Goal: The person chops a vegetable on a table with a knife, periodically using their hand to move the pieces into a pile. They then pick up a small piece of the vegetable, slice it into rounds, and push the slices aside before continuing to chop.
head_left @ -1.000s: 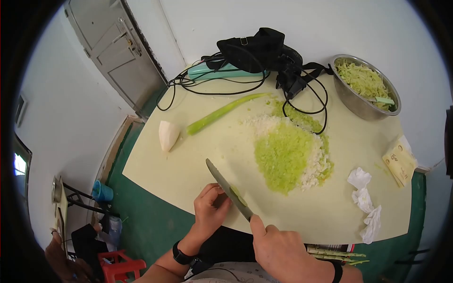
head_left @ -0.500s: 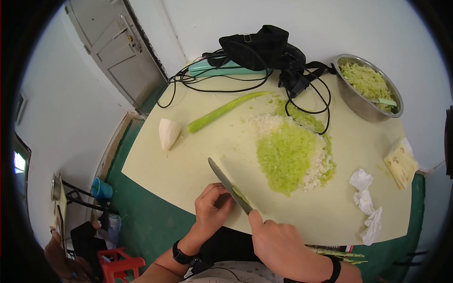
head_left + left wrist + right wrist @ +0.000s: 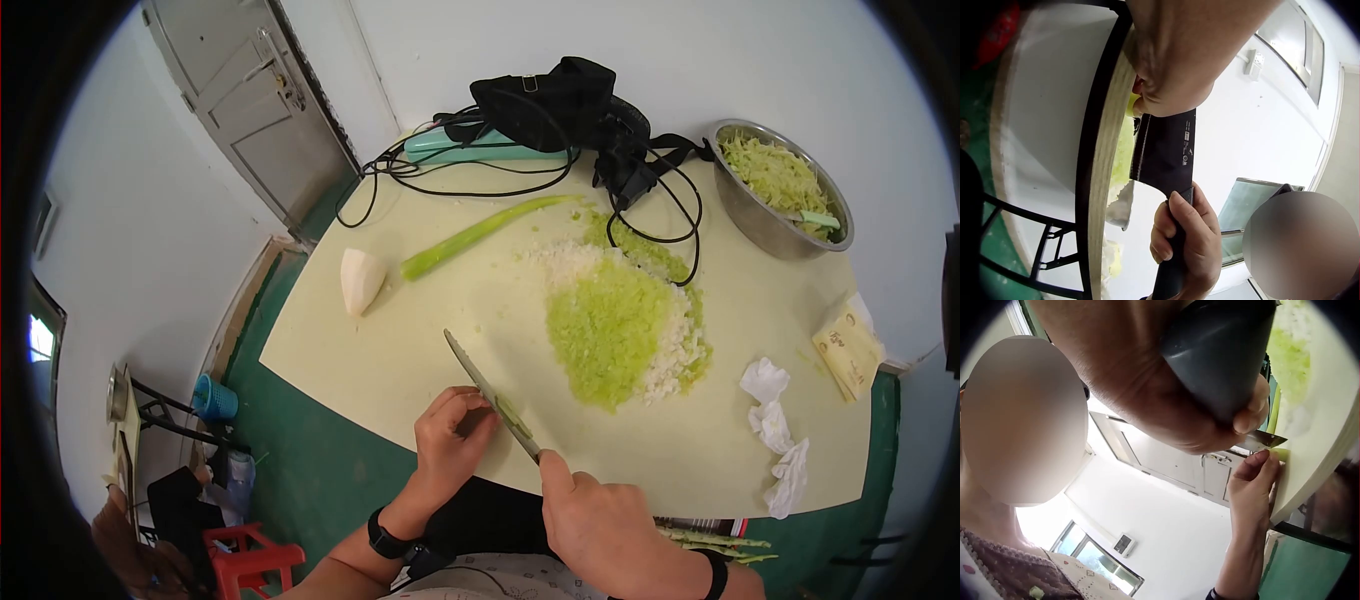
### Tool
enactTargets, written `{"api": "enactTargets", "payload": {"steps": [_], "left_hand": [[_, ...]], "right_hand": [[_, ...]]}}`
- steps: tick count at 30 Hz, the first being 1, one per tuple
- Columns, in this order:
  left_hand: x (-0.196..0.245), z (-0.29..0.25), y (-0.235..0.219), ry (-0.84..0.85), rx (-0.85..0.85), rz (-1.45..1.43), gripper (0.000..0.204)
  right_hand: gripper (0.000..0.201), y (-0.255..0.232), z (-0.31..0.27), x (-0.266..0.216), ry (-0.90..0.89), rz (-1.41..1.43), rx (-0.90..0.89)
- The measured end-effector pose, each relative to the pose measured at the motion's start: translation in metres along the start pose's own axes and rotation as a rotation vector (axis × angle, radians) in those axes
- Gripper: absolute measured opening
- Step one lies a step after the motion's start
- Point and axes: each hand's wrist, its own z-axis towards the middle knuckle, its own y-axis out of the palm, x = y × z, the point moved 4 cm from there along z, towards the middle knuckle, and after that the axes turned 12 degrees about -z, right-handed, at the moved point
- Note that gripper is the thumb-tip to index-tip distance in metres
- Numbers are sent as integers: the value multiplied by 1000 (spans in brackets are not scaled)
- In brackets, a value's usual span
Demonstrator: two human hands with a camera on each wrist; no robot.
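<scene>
At the table's near edge, my right hand (image 3: 605,520) grips the black handle (image 3: 1169,269) of a kitchen knife (image 3: 1169,153). Its broad dark blade slants away to the left over the table in the head view. My left hand (image 3: 450,435) has bent fingers right beside the blade and holds a short green stalk piece (image 3: 1282,454), mostly hidden by fingers and knife. Right of the blade lies a heap of diced green and white vegetable (image 3: 610,330). A long peeled green stalk (image 3: 465,243) and a white tapered chunk (image 3: 361,282) lie farther back.
A steel bowl (image 3: 765,225) of shredded green vegetable stands at the back right. Black straps and cables (image 3: 560,105) lie at the back, one cable looping over the heap. Crumpled tissues (image 3: 770,425) and a tissue pack (image 3: 850,345) are at the right.
The knife blade shows more edge-on than a second ago, its tip slightly farther forward. My left hand stays beside it, and the heap looks the same.
</scene>
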Motion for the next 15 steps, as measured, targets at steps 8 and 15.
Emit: {"api": "enactTargets", "payload": {"steps": [8, 15], "left_hand": [[2, 0, 0, 5, -5, 5, 18], [3, 1, 0, 5, -6, 11, 18]], "right_hand": [[14, -4, -2, 3, -13, 30, -45], [13, -8, -1, 3, -10, 39, -71]]}}
